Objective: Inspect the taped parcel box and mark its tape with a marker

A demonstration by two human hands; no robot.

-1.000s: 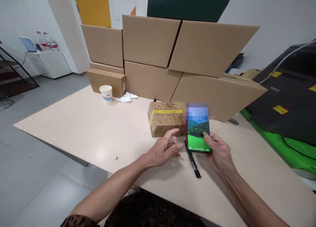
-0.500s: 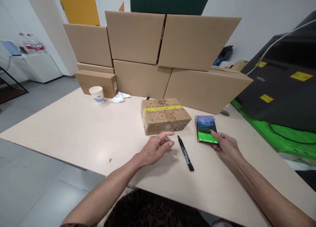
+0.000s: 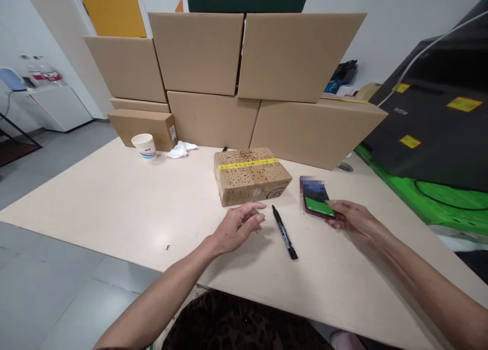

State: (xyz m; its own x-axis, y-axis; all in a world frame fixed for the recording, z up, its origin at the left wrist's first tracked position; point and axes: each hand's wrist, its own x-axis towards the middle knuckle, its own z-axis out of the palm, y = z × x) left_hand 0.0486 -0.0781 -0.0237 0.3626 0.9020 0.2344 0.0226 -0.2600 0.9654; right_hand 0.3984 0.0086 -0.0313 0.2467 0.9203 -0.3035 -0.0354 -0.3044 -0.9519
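The smartphone (image 3: 319,202) is right of the taped carton (image 3: 253,175), pinched by its near corner in the right hand (image 3: 351,218); I can't tell whether it touches the desk (image 3: 114,197). With so little held, a slack thumb could let it slip. The left hand (image 3: 238,228), empty, fingers loosely curled, hovers just beside the black marker pen (image 3: 284,232); a careless sweep could roll that away.

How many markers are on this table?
1 visible: the black marker, between the left hand and the phone. A dark tip behind the taped box is too hidden to tell.
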